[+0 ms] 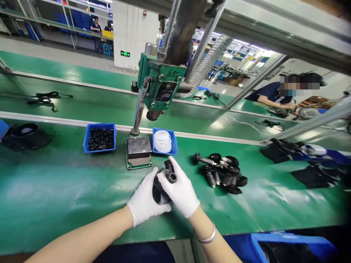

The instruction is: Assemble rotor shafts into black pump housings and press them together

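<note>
Both my hands wear white gloves and meet above the front middle of the green bench. My left hand (pixel 145 200) wraps round a black plastic part (pixel 158 190) from the left. My right hand (pixel 183 190) closes on its upper right side, the thumb beside a round hollow end (pixel 172 177). The glove fingers cover much of the part, so its full shape is hidden. Just beyond my hands stands a green press (pixel 161 86) with a square metal base block (pixel 139 146). A blue bin of white rings (pixel 162 141) sits right of that block.
A blue bin of small black parts (pixel 99 138) stands left of the press. Black parts with pale shafts (pixel 221 171) lie heaped at the right; black housings (pixel 315 176) lie farther right. A blue crate (pixel 293 239) is below the front edge. A co-worker (pixel 279 93) sits across the bench.
</note>
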Motion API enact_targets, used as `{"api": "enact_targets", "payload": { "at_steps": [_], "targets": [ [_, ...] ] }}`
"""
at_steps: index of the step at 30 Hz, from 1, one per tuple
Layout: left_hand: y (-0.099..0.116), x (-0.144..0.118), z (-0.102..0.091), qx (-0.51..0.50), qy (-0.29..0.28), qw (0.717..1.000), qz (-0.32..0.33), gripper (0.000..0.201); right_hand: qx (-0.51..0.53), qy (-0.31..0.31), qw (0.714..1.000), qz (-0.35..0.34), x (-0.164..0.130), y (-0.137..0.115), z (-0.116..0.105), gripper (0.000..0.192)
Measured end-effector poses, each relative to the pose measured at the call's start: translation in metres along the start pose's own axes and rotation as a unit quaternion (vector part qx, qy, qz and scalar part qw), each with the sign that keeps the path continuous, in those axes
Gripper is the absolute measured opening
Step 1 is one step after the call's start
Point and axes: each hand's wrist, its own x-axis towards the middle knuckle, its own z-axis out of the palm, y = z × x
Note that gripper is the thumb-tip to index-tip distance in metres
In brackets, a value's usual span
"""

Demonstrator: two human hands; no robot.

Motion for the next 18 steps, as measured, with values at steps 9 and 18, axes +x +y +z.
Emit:
{"api": "enact_targets", "payload": {
  "at_steps": [9, 18],
  "targets": [
    [0.000, 0.003, -0.001, 0.036, 0.035, 0.998, 0.032, 0.099, -0.010, -0.039, 0.997, -0.061, 0.007, -0.002, -0.006, 0.077],
    [-0.027, -0.026, 0.020, 0.285, -0.001, 0.934, 0.218, 0.111, -0.228, 0.020, 0.973, -0.003, -0.065, 0.012, -0.034, 0.111]
  ]
}}
